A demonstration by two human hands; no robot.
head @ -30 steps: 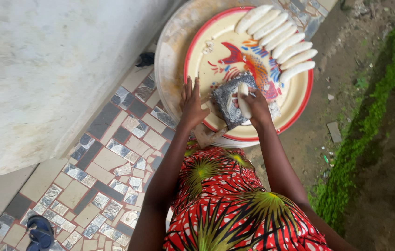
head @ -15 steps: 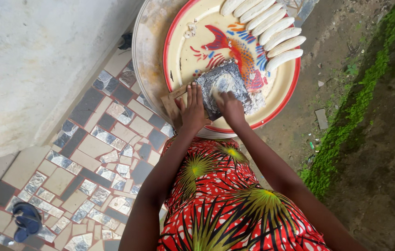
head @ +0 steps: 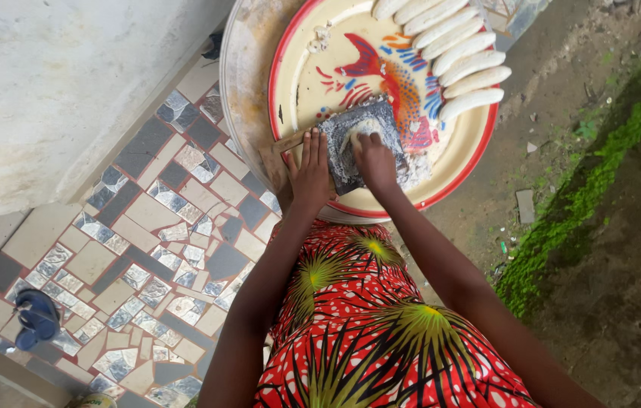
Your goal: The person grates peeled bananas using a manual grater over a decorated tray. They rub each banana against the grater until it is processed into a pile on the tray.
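1. Grater, a dark flat sheet, lies tilted on the tray, near its front rim.
2. Left hand lies flat and spread on the grater's left edge, fingers extended, pinning it rather than closed round it.
3. Right hand is curled on a pale piece pressed to the grater face; probably a peeled tuber, mostly hidden.
4. Done: a small heap of gratings sits by the grater.
5. Left: eight or so peeled white pieces lie lined up at the tray's far side, untouched.
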